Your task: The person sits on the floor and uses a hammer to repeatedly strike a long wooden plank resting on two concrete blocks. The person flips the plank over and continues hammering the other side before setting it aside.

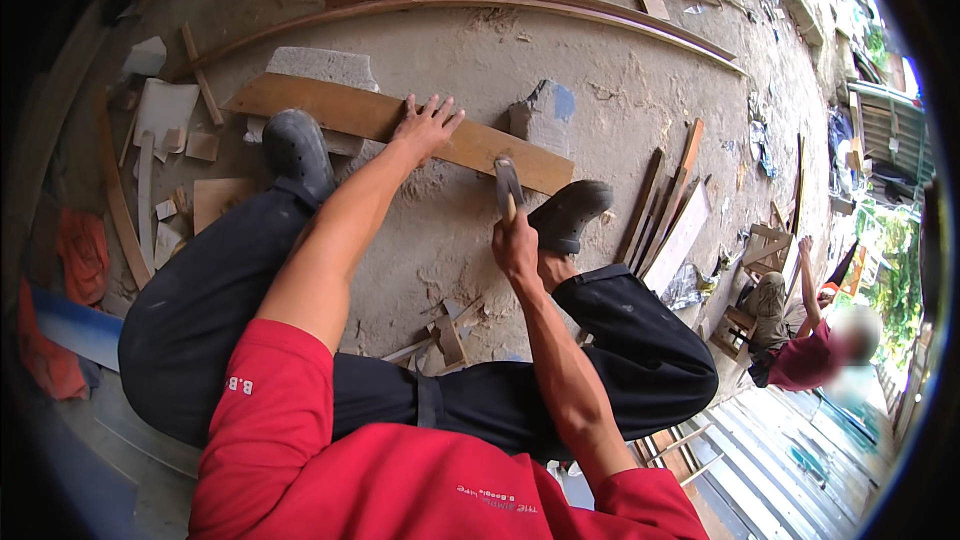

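Board (335, 110): twelve o'clock of right hand (516, 245), beneath left hand (428, 128) | left palm-down, fingers spread; right clamped on hammer (509, 186), head toward twelve | count at hands: one board, one hammer; two shoes (575, 212) nearby

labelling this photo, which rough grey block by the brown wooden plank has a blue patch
The rough grey block nearer the right hand; the longer block further left shows only grey.

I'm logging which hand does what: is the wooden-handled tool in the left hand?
No, the right hand grips the wooden-handled tool, while the left hand rests open on the wooden board.
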### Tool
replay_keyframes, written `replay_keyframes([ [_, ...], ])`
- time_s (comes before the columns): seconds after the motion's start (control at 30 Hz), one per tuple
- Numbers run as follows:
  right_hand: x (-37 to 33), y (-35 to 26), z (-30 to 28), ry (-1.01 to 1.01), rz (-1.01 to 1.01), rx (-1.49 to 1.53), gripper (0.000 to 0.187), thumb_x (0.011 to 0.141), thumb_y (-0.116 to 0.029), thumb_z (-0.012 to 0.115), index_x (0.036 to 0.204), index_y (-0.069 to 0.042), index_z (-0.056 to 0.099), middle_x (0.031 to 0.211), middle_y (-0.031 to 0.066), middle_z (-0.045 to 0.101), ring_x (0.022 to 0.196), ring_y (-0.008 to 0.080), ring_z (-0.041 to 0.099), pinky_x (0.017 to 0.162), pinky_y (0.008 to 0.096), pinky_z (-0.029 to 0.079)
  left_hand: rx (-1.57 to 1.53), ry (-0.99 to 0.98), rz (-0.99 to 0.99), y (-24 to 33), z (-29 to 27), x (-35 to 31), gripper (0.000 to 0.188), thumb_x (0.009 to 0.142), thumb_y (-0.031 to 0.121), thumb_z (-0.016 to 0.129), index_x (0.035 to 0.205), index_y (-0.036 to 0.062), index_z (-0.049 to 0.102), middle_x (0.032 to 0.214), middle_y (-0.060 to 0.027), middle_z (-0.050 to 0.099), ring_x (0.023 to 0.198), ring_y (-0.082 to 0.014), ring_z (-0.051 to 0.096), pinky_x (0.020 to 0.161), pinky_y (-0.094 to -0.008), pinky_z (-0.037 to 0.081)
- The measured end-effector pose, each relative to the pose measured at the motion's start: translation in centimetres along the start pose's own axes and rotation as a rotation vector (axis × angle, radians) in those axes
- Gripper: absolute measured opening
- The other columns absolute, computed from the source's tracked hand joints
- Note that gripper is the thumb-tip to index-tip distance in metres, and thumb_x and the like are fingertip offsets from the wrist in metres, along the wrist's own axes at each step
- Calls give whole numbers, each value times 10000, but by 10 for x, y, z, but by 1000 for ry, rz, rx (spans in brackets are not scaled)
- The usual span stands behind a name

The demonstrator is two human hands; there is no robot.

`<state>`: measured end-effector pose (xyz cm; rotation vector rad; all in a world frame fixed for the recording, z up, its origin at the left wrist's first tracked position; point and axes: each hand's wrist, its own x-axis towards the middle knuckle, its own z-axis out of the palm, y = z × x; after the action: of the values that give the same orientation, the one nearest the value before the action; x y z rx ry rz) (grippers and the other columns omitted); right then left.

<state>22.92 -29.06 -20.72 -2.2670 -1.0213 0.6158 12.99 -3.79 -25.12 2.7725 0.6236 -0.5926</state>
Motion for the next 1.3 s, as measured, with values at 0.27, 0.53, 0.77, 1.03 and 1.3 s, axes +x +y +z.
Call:
replay_keyframes([
  [0.27,-3,-7,2,173,35,186,278,856,-125,567,1109,-46,482,769,291,594,743,476,633,627,449,497,16,-38,-12,-1,-2,0,1114,667,114,852,1545,169,169,1606,-140,166,1465,-370,200,1120,-688,198],
  [0.53,-8,7,26,114,282,171,263,855,-180,575,1071,-32,547,820,166,629,748,272,631,735,387,500,65,119,-31,-5,23,18,1141,652,150,859,1548,166,153,1576,-150,237,1425,-379,281,1101,-682,240],
  [0.77,-21,-4,17,112,286,233,223,866,-160,580,1040,-25,545,818,144,610,758,247,611,749,353,488,43,523,-95,-4,74,17,1149,648,186,863,1550,179,152,1506,-129,344,1405,-369,294,1097,-673,242],
  [1.03,11,-14,-18,156,136,184,257,862,-134,569,1090,-22,531,804,229,625,746,347,649,686,402,501,36,9,-64,3,-6,2,1212,574,185,894,1546,214,170,1338,-118,471,1229,-341,481,1032,-640,366],
  [1.3,38,-31,-35,142,132,184,218,862,-125,585,1039,-17,516,792,244,619,738,379,655,674,397,496,27,66,-134,-5,6,-15,1236,556,201,896,1548,240,160,1278,-131,491,1171,-336,514,1017,-629,393],
])
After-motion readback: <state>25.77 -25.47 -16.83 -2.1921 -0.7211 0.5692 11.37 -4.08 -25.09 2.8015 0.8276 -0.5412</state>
